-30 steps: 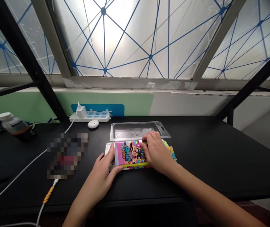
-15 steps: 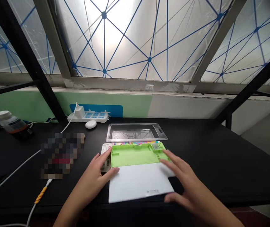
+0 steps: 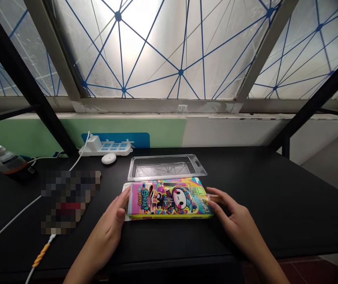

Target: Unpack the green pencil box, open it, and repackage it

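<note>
The colorful case (image 3: pixel 169 201) lies flat between your 2 hands, printed face up and lid down, its long side running from left to right in front of you. Your left hand (image 3: pixel 111 223) is open at its left end, fingers stretched along that edge and thumb raised, not wrapped around it. Your right hand (image 3: pixel 235 221) is at the right end, fingers half bent with the tips at the corner and the palm clear of the case; you have it loosely open too, not closed on anything. Under the case, a pale card (image 3: pixel 126 185) sticks out past its left end. Just beyond the case, on the far side from you, the clear plastic tray (image 3: pixel 130 169) lies on the black desk (image 3: pixel 263 193), ahead of both your hands.
</note>
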`<state>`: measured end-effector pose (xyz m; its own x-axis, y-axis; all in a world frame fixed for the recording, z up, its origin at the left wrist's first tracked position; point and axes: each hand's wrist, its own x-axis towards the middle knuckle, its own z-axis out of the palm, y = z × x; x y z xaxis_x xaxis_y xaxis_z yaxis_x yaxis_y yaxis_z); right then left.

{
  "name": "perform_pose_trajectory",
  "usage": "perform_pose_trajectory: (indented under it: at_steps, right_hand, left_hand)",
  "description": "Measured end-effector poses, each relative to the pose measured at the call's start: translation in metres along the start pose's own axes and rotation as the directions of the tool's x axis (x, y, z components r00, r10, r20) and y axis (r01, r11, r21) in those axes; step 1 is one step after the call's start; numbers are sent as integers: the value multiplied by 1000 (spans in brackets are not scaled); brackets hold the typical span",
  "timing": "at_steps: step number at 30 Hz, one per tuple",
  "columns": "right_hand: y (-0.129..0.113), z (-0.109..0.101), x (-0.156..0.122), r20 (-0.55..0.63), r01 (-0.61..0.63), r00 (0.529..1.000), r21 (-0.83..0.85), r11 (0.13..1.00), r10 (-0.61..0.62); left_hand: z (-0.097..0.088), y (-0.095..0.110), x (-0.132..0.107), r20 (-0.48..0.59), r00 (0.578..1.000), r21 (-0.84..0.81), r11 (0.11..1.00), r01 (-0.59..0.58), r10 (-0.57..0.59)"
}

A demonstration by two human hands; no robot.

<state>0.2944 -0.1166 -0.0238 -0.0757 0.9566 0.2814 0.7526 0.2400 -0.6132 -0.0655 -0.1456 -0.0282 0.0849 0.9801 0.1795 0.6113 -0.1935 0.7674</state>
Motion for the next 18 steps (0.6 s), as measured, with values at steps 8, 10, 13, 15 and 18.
perform_pose_trajectory:
  at_steps: [8, 10, 13, 15, 18]
  right_hand:
    - [2, 8, -12, -9, 231, 973, -77, 970, -233]
    - [-5, 0, 0, -19, 224, 974, -53, 973, -225]
    - [-21, -18, 39, -4, 183, 983, -23, 983, -184]
    - [-28, -24, 72, 24, 151, 988, -5, 989, -151]
    - [-26, -14, 110, 70, 161, 985, -34, 986, -158]
  left_hand:
    - [4, 19, 2, -92, 996, 110, 994, -8, 18]
    - [0, 32, 9, -219, 970, 150, 986, -76, 108]
    - [-8, 55, 38, -273, 940, 227, 963, -143, 204]
    - [-10, 63, 65, -236, 941, 286, 943, -170, 241]
    - [-2, 56, 99, -195, 956, 365, 921, -136, 219]
